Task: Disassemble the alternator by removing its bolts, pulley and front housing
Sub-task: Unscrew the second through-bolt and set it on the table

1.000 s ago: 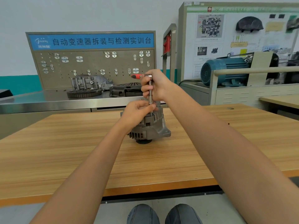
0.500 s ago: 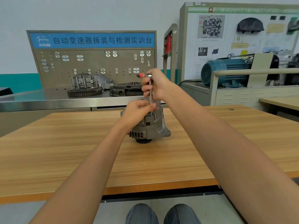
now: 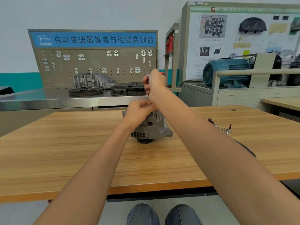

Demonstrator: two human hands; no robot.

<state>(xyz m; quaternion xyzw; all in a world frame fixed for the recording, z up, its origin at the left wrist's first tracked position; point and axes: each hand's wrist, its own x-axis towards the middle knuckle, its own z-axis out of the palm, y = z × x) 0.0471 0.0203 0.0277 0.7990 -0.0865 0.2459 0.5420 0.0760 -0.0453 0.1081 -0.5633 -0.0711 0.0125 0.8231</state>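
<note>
- On the wood-grain table (image 3: 65, 151), a ribbed grey metal alternator (image 3: 151, 127) stands pulley-down.
- Left hand (image 3: 139, 111) curls on its top.
- Right hand (image 3: 155, 83) grips a slim steel tool (image 3: 148, 76).

The blue sign (image 3: 103, 40) on the pegboard reads "自动变速器拆装与检测实训台".

bare wooden table (image 3: 68, 153) left of alternator (image 3: 151, 127), loose sockets (image 3: 226, 129) right

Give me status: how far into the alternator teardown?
Early. Done: nothing visibly removed. In hand: right hand grips a driver above the alternator; left hand steadies its top. Left: pulley underneath and housing apparently assembled. Sockets lie on the table.
</note>
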